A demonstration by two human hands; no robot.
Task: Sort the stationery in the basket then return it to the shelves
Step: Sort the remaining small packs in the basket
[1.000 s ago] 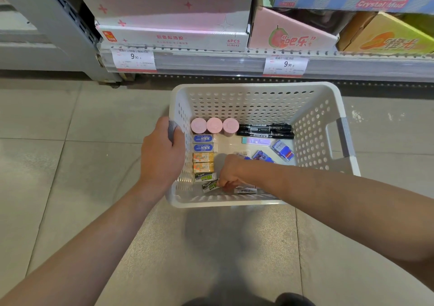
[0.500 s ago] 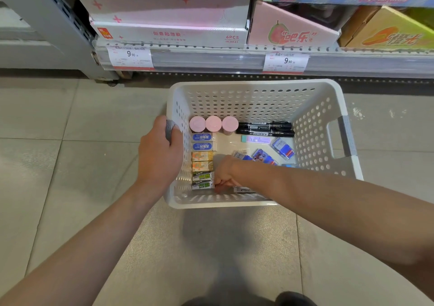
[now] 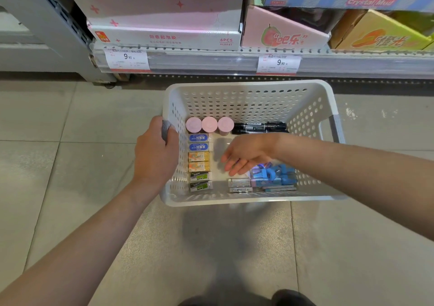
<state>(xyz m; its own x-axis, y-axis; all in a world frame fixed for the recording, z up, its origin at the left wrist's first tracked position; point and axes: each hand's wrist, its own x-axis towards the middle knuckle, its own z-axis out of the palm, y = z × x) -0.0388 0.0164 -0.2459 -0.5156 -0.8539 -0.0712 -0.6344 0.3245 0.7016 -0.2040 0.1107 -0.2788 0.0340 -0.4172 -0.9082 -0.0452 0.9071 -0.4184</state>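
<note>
A white perforated basket [image 3: 249,99] stands on the tiled floor. My left hand [image 3: 156,152] grips its grey left handle. Along the left wall inside lie boxed erasers [image 3: 198,161] in a column: two blue, two orange, two green. Three pink round caps [image 3: 209,124] stand at the back, with black markers [image 3: 259,127] beside them. My right hand [image 3: 244,156] hovers inside with fingers straight and loose, holding nothing, above loose blue items [image 3: 273,175] and two small grey boxes [image 3: 239,185] at the front right.
A low shelf edge [image 3: 211,59] with price tags [image 3: 126,58] runs behind the basket, carrying pink, blue and yellow product boxes. A grey shelf upright [image 3: 54,24] stands at the left. My shoe tips show at the bottom edge.
My right hand has lifted from the front of the basket and moved right, opening. The second green eraser now lies in line at the end of the left column.
</note>
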